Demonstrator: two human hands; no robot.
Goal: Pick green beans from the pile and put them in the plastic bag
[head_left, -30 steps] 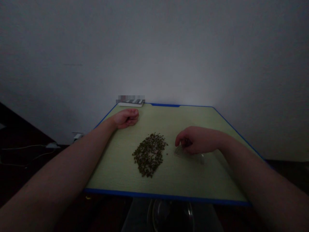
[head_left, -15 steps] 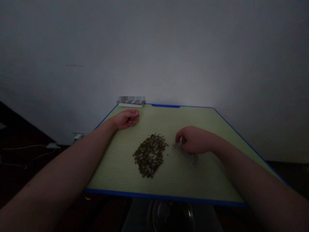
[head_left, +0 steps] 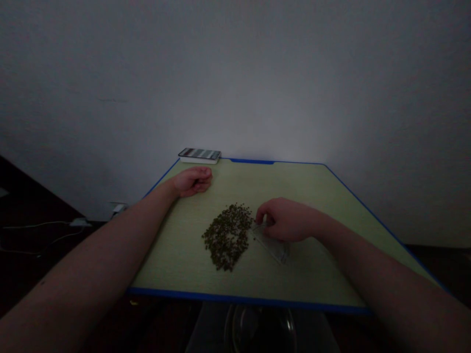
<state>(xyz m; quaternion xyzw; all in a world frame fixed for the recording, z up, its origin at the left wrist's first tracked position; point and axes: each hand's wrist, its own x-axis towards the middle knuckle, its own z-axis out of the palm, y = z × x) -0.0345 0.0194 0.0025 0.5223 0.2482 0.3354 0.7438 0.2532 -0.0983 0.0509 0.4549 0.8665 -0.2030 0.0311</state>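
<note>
My left hand (head_left: 193, 181) rests on the table's far left part, curled into a loose fist, with nothing showing in its fingers. At the pile's right side, my right hand (head_left: 283, 220) pinches a clear plastic straight-edged piece (head_left: 270, 247). It looks like a flat drawing ruler or protractor, and my fingers hide part of it. Its long edge slants across the tabletop, facing the pile. Small green-brown grains (head_left: 227, 238), perhaps beans, lie spread in a rough oval between my hands. A few loose grains lie next to the plastic piece.
The pale table (head_left: 176, 264) has a blue rim. At its far left corner a phone (head_left: 200, 153) lies on a white box (head_left: 198, 160). A wall (head_left: 257, 73) stands behind. Below the front edge is a round glass bowl (head_left: 263, 328). Cables (head_left: 79, 222) run at left.
My right hand has moved left and slightly nearer to me with the clear plastic piece, up to the edge of the grains. My left hand stays in place.
</note>
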